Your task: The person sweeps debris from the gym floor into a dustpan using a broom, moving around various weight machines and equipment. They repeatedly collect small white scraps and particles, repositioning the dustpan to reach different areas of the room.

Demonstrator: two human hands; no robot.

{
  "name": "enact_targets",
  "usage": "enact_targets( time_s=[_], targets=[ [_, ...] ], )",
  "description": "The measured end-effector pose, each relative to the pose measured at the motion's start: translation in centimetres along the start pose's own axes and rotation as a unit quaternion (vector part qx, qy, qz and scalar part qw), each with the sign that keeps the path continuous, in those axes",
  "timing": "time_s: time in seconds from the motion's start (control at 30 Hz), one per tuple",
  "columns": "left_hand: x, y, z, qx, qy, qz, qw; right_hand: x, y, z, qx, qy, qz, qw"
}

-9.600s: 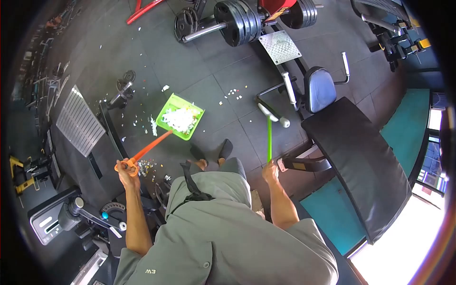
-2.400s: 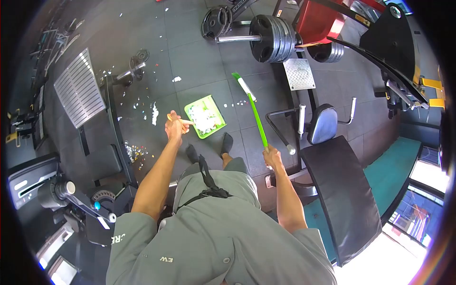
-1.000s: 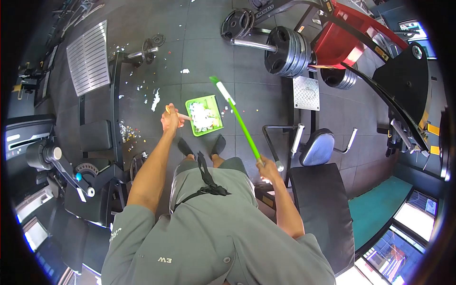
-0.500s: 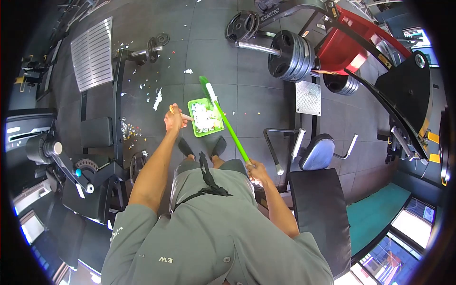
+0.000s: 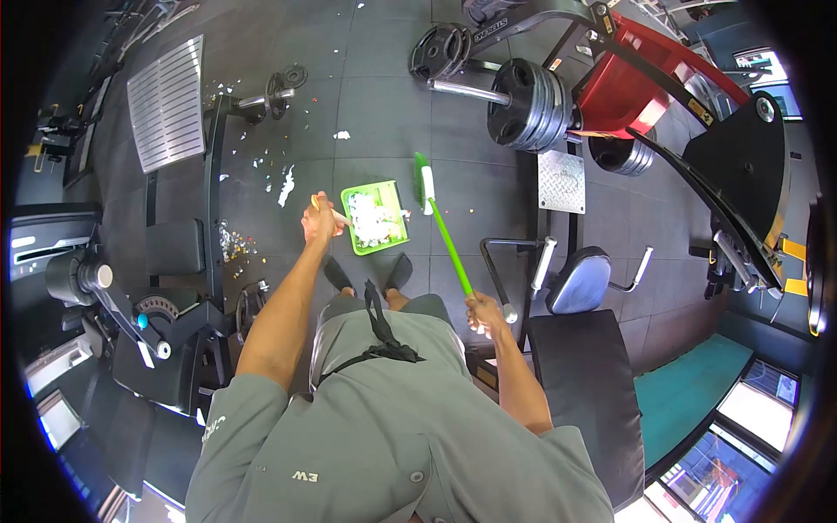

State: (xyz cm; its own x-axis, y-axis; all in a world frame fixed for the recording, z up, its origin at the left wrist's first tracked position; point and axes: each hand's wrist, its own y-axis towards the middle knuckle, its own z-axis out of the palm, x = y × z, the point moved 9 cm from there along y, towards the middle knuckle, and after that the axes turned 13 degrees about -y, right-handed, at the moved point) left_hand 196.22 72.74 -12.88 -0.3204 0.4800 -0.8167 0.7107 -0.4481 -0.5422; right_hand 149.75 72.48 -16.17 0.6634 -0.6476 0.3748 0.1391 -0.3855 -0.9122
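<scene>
My left hand (image 5: 323, 220) is closed around the handle of a bright green dustpan (image 5: 398, 197), which is in front of my feet. White scraps of paper (image 5: 373, 222) fill much of the pan. To the right, my right hand (image 5: 484, 315) grips the green stick of a broom (image 5: 452, 248). The broom's white and green head stands to the right of the dustpan, apart from it. A small bit of litter (image 5: 405, 213) lies by the pan's right edge.
White scraps (image 5: 287, 186) and a scatter of small coloured bits (image 5: 234, 242) lie on the dark tiled floor to the left. Weight plates (image 5: 523, 105) on a bar stand at the upper right. A padded black bench (image 5: 588, 375) is beside me on the right.
The broom head has swung right, away from the dustpan's edge, and my right hand has shifted slightly right with it. My left hand and the dustpan have stayed nearly in place.
</scene>
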Motion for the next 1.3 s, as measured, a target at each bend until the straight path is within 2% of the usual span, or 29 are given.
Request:
enact_targets(
  time_s=[0.13,0.23,0.3,0.43,0.53,0.63,0.8,0.9,0.93,1.03,1.07,1.17,1.27,1.3],
  targets=[
    [-0.1,-0.5,-0.1,0.001,0.002,-0.021,1.000,-0.4,-1.8,1.0,0.040,0.078,0.014,0.996],
    [-0.1,-0.5,-0.4,0.000,-0.005,-0.022,1.000,1.8,-4.5,-0.1,-0.023,-0.032,-0.004,0.999],
    [-0.1,-0.4,-0.4,0.006,-0.010,-0.021,1.000,3.0,-5.1,-1.2,-0.027,-0.068,-0.011,0.997],
    [-0.1,-0.5,-0.5,0.007,-0.020,-0.021,1.000,2.6,-3.0,-2.1,-0.064,-0.143,-0.040,0.987],
    [-0.1,-0.6,-0.6,0.008,-0.015,-0.016,1.000,1.2,-0.9,0.1,-0.034,-0.133,-0.002,0.990],
    [-0.1,-0.8,-0.5,-0.002,-0.015,-0.020,1.000,-0.9,0.5,2.7,0.031,0.048,0.015,0.998],
    [-0.1,-0.5,-0.7,-0.007,-0.008,-0.004,1.000,-1.4,-3.3,2.4,0.054,0.058,0.018,0.997],
    [0.2,-0.2,-0.5,0.000,-0.008,0.000,1.000,1.0,-7.2,-0.7,-0.024,-0.031,0.007,0.999],
    [0.2,-0.1,-0.5,0.003,-0.006,0.000,1.000,1.2,-7.6,-1.5,-0.023,-0.019,0.011,0.999],
    [0.4,-0.1,-0.5,-0.001,-0.002,-0.019,1.000,3.2,-7.6,-3.8,-0.085,-0.058,-0.021,0.994],
    [0.3,-0.1,-0.5,0.002,-0.001,-0.017,1.000,3.8,-6.8,-4.5,-0.129,-0.098,-0.058,0.985],
    [0.3,-0.2,-0.6,0.006,-0.002,-0.014,1.000,7.3,-5.7,-5.2,-0.181,-0.218,-0.038,0.958],
    [0.4,-0.3,-0.9,0.002,-0.008,-0.016,1.000,4.4,2.3,-6.2,-0.209,-0.206,-0.043,0.955],
    [0.4,-0.4,-0.9,0.003,-0.009,-0.017,1.000,2.4,4.1,-6.0,-0.175,-0.130,-0.023,0.976]
  ],
)
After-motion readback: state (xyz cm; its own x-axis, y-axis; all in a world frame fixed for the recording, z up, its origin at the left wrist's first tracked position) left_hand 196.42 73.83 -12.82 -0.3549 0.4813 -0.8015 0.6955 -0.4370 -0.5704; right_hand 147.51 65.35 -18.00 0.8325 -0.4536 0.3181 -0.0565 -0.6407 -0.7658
